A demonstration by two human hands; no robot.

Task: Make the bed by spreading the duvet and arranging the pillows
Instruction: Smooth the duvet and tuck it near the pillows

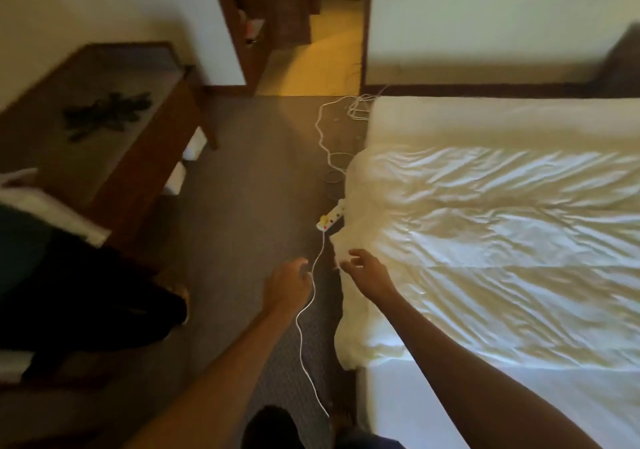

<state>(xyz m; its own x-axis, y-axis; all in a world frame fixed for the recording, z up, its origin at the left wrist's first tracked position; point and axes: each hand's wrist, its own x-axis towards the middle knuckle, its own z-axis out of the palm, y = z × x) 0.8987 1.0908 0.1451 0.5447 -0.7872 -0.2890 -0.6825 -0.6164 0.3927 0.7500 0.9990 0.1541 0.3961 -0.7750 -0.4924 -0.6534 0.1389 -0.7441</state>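
Legible text, labels, brands, numbers, signs: none.

Item checked: white power strip (330, 219) on the carpet, at 9 o'clock of the duvet (485, 241), just beside its hanging edge. Its face carries a yellow patch and small red spots. They are too small and blurred to read as lettering or marks.

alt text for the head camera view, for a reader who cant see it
A person's right hand reaches with spread fingers to the edge of a rumpled white duvet hanging off the side of the bed. The left hand hovers over the carpet by a white cable running to a power strip.
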